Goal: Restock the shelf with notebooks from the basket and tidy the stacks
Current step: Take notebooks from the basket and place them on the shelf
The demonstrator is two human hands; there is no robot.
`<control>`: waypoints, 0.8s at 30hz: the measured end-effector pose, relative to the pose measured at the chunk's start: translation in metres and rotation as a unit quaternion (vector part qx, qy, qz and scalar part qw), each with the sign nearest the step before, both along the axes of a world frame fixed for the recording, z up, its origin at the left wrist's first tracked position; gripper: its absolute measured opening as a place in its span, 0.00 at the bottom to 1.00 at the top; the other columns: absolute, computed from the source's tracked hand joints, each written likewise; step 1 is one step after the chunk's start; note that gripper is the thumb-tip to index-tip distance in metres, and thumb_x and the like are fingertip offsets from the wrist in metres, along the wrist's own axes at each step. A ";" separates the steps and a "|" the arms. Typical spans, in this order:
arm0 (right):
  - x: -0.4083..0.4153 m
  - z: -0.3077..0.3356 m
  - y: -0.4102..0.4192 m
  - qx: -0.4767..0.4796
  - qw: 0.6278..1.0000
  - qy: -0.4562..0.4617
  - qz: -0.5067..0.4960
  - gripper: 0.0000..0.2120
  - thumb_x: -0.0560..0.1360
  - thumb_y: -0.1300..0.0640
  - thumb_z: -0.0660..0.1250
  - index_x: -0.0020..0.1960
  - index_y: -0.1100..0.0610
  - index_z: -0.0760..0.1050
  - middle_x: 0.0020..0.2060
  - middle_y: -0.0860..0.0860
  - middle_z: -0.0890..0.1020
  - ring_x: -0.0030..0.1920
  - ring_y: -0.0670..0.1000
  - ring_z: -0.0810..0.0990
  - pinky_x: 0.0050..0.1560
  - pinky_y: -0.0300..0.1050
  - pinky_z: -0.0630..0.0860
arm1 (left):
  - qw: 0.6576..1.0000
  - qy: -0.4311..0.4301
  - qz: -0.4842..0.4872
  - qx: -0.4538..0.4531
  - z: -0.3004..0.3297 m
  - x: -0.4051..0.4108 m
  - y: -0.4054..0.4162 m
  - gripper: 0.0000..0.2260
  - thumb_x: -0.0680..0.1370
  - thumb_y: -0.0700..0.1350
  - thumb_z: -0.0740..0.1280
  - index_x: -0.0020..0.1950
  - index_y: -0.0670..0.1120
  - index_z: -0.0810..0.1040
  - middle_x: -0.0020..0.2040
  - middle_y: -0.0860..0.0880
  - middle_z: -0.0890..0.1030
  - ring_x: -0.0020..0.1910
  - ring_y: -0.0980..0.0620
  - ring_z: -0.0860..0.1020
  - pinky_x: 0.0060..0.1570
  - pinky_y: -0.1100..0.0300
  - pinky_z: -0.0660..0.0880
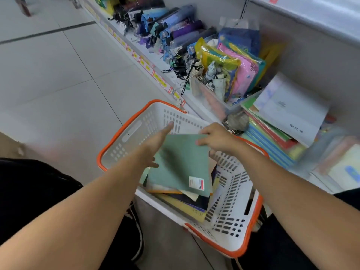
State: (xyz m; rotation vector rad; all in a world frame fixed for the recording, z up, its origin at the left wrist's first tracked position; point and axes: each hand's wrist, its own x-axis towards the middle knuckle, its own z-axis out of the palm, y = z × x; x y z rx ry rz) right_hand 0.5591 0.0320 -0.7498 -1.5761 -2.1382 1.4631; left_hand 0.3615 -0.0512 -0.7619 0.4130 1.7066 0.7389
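Green notebook (181,162) lies tilted atop the pile in basket (148,121), btwn both hands. Right hand (215,138) pinches its top corner; left hand (157,145), fingers spread, touches its left edge w/o gripping.

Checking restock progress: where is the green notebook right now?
In the head view's centre, the green notebook is above the white basket, right hand pinching its top edge, left hand against its left side.
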 end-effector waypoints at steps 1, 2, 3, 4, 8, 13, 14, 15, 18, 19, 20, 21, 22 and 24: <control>-0.008 0.024 0.006 0.115 0.993 0.009 0.017 0.05 0.72 0.64 0.71 0.44 0.67 0.82 0.36 0.65 0.81 0.31 0.50 0.81 0.31 0.48 0.80 | 0.986 -0.155 0.058 -0.011 0.017 -0.003 0.006 0.53 0.57 0.75 0.71 0.68 0.39 0.67 0.68 0.40 0.70 0.64 0.34 0.72 0.55 0.42 0.75; -0.017 0.044 0.008 0.230 0.971 0.009 0.059 0.07 0.72 0.61 0.71 0.43 0.67 0.82 0.36 0.65 0.81 0.33 0.51 0.79 0.35 0.48 0.77 | 0.959 -0.271 0.088 0.001 0.034 -0.008 0.011 0.56 0.55 0.75 0.71 0.67 0.34 0.67 0.67 0.36 0.71 0.62 0.31 0.73 0.56 0.37 0.75; -0.026 0.060 0.004 0.326 0.938 0.010 0.117 0.08 0.71 0.59 0.71 0.43 0.65 0.84 0.34 0.62 0.80 0.35 0.51 0.77 0.37 0.47 0.73 | 0.939 -0.329 0.101 0.028 0.047 -0.014 0.015 0.53 0.56 0.72 0.73 0.64 0.32 0.68 0.64 0.33 0.72 0.60 0.30 0.76 0.55 0.36 0.76; -0.035 0.071 -0.003 0.389 0.904 0.011 0.176 0.09 0.71 0.56 0.71 0.44 0.61 0.85 0.33 0.56 0.79 0.36 0.51 0.76 0.38 0.47 0.71 | 0.932 -0.343 0.100 0.060 0.057 -0.019 0.017 0.45 0.60 0.66 0.74 0.61 0.32 0.71 0.61 0.33 0.76 0.56 0.32 0.79 0.54 0.38 0.78; -0.044 0.068 -0.033 0.139 0.942 0.026 0.305 0.15 0.65 0.41 0.77 0.49 0.46 0.84 0.39 0.46 0.83 0.41 0.47 0.82 0.40 0.42 0.79 | 0.990 -0.108 0.043 0.082 0.065 -0.021 0.002 0.09 0.79 0.35 0.58 0.56 0.41 0.75 0.43 0.44 0.83 0.37 0.47 0.84 0.33 0.56 0.82; -0.003 -0.035 -0.001 0.077 0.984 -0.130 0.093 0.21 0.72 0.45 0.74 0.58 0.58 0.80 0.54 0.55 0.82 0.56 0.55 0.80 0.54 0.50 0.78 | 0.990 0.030 -0.042 0.134 0.035 -0.040 -0.028 0.24 0.76 0.29 0.62 0.65 0.53 0.73 0.55 0.47 0.83 0.49 0.45 0.83 0.42 0.49 0.82; 0.007 -0.060 -0.003 0.089 0.974 -0.200 0.060 0.26 0.72 0.46 0.74 0.64 0.59 0.76 0.60 0.56 0.79 0.60 0.57 0.78 0.57 0.49 0.76 | 0.988 0.061 -0.058 0.133 0.033 -0.042 -0.031 0.25 0.76 0.30 0.62 0.66 0.54 0.72 0.56 0.48 0.82 0.51 0.44 0.83 0.45 0.47 0.82; 0.015 -0.086 -0.007 0.065 0.972 -0.226 0.032 0.30 0.71 0.47 0.76 0.67 0.60 0.72 0.63 0.56 0.77 0.62 0.57 0.76 0.59 0.48 0.75 | 0.985 0.089 -0.064 0.134 0.030 -0.044 -0.031 0.26 0.76 0.30 0.62 0.67 0.55 0.71 0.57 0.49 0.81 0.52 0.44 0.82 0.48 0.45 0.81; 0.031 -0.138 -0.022 -0.013 0.985 -0.174 -0.010 0.35 0.66 0.48 0.79 0.68 0.57 0.71 0.64 0.56 0.78 0.62 0.55 0.77 0.61 0.51 0.75 | 0.981 0.118 -0.039 0.146 0.022 -0.050 -0.030 0.29 0.77 0.29 0.62 0.69 0.60 0.70 0.55 0.51 0.82 0.48 0.47 0.83 0.48 0.48 0.82; 0.033 -0.148 -0.024 -0.012 0.983 -0.180 -0.014 0.39 0.65 0.46 0.80 0.70 0.58 0.69 0.66 0.57 0.76 0.65 0.56 0.75 0.64 0.51 0.74 | 0.981 0.118 -0.034 0.152 0.021 -0.053 -0.028 0.29 0.77 0.29 0.61 0.67 0.60 0.70 0.52 0.52 0.83 0.44 0.50 0.84 0.42 0.53 0.82; 0.033 -0.155 -0.025 0.000 0.976 -0.216 -0.021 0.44 0.64 0.44 0.80 0.72 0.60 0.67 0.69 0.58 0.73 0.68 0.56 0.72 0.66 0.52 0.72 | 0.980 0.121 -0.030 0.154 0.020 -0.056 -0.027 0.28 0.77 0.29 0.61 0.66 0.60 0.71 0.48 0.54 0.83 0.39 0.53 0.85 0.35 0.58 0.81; 0.031 -0.159 -0.024 0.016 0.967 -0.252 -0.035 0.46 0.63 0.42 0.80 0.72 0.62 0.66 0.69 0.59 0.72 0.68 0.57 0.71 0.67 0.51 0.71 | 0.980 0.130 -0.023 0.150 0.018 -0.060 -0.025 0.26 0.77 0.30 0.61 0.64 0.59 0.71 0.45 0.55 0.82 0.35 0.55 0.84 0.29 0.61 0.79; 0.030 -0.161 -0.023 0.031 0.962 -0.265 -0.052 0.44 0.62 0.42 0.80 0.70 0.62 0.68 0.66 0.59 0.73 0.67 0.58 0.72 0.65 0.50 0.73 | 0.978 0.150 -0.014 0.142 0.018 -0.063 -0.022 0.23 0.78 0.31 0.62 0.63 0.56 0.71 0.44 0.54 0.81 0.33 0.54 0.83 0.26 0.63 0.77; 0.028 -0.161 -0.018 0.037 0.964 -0.249 -0.086 0.33 0.64 0.48 0.81 0.63 0.61 0.73 0.60 0.57 0.78 0.60 0.57 0.77 0.58 0.48 0.77 | 0.974 0.192 -0.005 0.119 0.018 -0.068 -0.019 0.17 0.78 0.34 0.62 0.62 0.52 0.70 0.45 0.52 0.80 0.37 0.51 0.82 0.25 0.62 0.76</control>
